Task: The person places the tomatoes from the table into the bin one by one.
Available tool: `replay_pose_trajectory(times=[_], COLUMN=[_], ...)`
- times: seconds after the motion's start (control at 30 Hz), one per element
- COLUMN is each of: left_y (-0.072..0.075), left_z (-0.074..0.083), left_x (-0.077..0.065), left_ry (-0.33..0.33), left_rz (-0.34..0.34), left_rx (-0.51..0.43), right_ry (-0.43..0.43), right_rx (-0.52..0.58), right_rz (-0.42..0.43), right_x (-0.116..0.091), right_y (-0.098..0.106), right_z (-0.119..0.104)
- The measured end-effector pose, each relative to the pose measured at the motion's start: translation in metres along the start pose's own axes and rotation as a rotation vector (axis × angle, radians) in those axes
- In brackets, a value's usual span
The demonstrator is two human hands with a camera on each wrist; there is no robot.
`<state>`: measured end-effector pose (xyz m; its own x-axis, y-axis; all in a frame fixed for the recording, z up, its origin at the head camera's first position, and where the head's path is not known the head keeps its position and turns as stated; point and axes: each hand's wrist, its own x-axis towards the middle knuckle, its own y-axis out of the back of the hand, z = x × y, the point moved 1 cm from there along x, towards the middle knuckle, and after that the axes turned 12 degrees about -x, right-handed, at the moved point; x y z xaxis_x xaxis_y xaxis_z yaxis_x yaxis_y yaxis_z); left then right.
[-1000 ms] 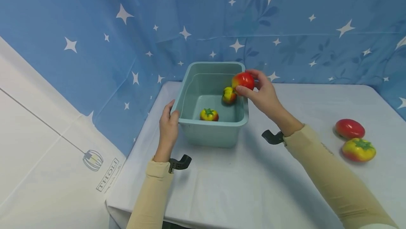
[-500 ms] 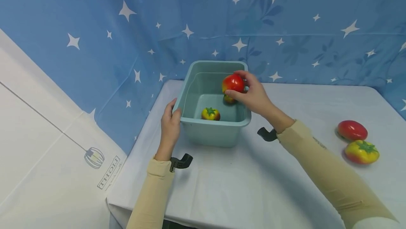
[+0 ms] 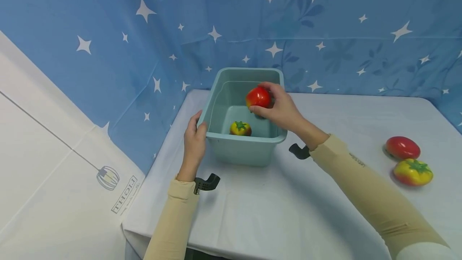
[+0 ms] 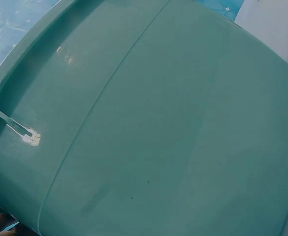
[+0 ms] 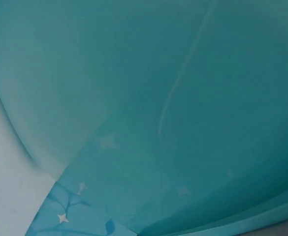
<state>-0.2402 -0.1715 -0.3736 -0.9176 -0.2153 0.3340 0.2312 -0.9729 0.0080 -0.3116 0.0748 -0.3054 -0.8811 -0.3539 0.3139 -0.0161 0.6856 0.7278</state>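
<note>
A light blue-green plastic bin (image 3: 240, 150) stands at the back of the table. My left hand (image 3: 195, 144) grips its left rim near the front corner. With fingers and thumb, my right hand (image 3: 279, 107) holds a red toy tomato (image 3: 258, 97) inside the bin's mouth, toward the right side. On the bin floor near the front lies a yellow-red toy tomato (image 3: 240, 128) with a green leafy top. Another one behind the right hand is mostly hidden. The bin's wall fills both the left wrist view (image 4: 148, 118) and the right wrist view, where the held tomato is out of sight.
At the table's right lie a red toy tomato (image 3: 402, 148) and a yellow-red one (image 3: 413, 172), side by side. The table wears a white cloth (image 3: 267, 216). A blue starry curtain (image 3: 343, 63) hangs right behind the bin, and a white printed cloth (image 3: 54, 172) hangs at left.
My right hand has carried the red tomato leftward from the bin's right rim and further inside, now covering the tomato behind it. My left hand keeps its grip on the rim.
</note>
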Motion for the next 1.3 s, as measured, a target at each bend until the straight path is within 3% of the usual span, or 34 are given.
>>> replay_pose_trajectory(times=[0.27, 0.47, 1.07, 1.3], left_y=[-0.001, -0.001, 0.0, -0.002], left_z=[0.0, 0.0, 0.003, 0.003], left_x=[0.0, 0.001, -0.002, -0.003], left_ry=[0.0, 0.004, 0.018, 0.018], left_rz=[0.01, 0.013, 0.002, -0.001], left_rx=[0.012, 0.014, 0.038, 0.041], right_ry=[0.03, 0.04, 0.108, 0.141], right_rx=[-0.261, -0.311, -0.224, -0.153], right_rz=[-0.143, -0.194, -0.167, -0.067], right_x=[0.004, 0.003, -0.011, -0.016], right_y=[-0.003, -0.004, -0.001, 0.005], right_z=[-0.006, -0.007, 0.001, 0.006])
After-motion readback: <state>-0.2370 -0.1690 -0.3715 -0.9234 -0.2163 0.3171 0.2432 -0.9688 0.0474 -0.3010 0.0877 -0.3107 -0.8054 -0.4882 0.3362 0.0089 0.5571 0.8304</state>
